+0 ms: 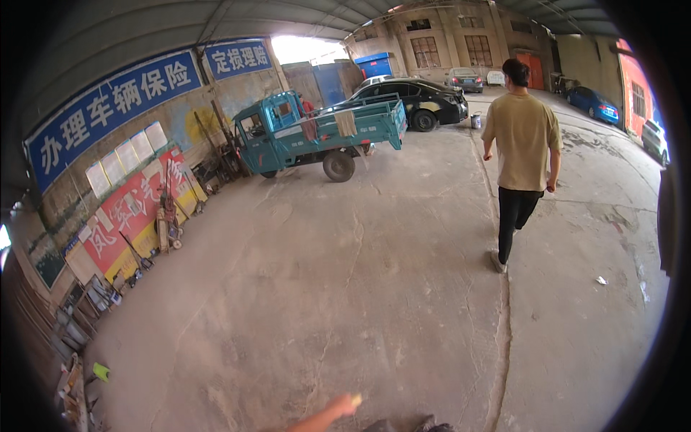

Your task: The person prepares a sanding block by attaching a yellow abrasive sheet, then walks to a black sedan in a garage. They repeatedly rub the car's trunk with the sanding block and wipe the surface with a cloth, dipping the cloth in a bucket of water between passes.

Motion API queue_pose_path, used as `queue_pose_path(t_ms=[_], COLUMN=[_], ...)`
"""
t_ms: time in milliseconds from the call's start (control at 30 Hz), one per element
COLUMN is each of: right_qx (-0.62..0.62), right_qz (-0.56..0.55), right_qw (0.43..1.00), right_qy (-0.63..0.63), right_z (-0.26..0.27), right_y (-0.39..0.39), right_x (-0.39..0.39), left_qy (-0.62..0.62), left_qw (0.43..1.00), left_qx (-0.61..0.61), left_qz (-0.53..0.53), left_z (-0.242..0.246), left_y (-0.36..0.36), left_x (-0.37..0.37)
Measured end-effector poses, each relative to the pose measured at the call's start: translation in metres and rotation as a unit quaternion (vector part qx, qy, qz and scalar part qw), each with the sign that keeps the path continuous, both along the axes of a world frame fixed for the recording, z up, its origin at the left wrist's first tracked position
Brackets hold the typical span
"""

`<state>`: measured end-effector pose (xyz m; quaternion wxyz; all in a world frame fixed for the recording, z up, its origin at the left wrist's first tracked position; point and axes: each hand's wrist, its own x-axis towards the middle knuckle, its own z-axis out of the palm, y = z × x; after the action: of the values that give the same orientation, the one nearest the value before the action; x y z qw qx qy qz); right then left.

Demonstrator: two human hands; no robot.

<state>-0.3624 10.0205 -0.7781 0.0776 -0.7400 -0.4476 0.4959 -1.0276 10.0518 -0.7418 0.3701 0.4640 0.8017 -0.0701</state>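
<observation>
At the bottom edge my left hand point(340, 405) reaches in over the concrete floor point(302, 302), its forearm coming from the lower left. A small pale yellow object point(356, 400) sticks out from its fingers, too small and blurred to name. My right hand is out of view. Dark shapes, perhaps my clothing or shoes point(432, 425), show at the bottom just right of my left hand.
A person point(521, 140) walks ahead along a floor groove point(505, 324). Farther off stand a teal cargo tricycle point(324, 135), a black car point(426, 102) and a blue car point(594, 104). Jacks and tools point(170, 221) line the left wall; a green object point(101, 371) lies near scrap point(73, 389).
</observation>
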Motion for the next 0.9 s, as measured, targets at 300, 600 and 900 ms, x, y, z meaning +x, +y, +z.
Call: queue_pose_path(t_ms=[300,600,900], right_qx=[0.164,-0.075,-0.161], right_qz=[-0.038,-0.054,-0.053], right_qw=[0.985,0.995,0.984], right_qy=[-0.021,0.022,0.057], right_z=[0.072,0.005,-0.007], right_y=[0.504,0.638,0.884], right_x=[0.033,-0.04,-0.104], left_qy=[-0.095,-0.101,-0.122], left_qw=[0.905,0.963,0.932], left_qx=[-0.315,-0.178,0.325], left_qz=[0.271,0.177,0.11], left_z=[-0.022,-0.085,0.156], left_y=[0.0,0.52,1.217], left_x=[-0.014,-0.064,-0.075])
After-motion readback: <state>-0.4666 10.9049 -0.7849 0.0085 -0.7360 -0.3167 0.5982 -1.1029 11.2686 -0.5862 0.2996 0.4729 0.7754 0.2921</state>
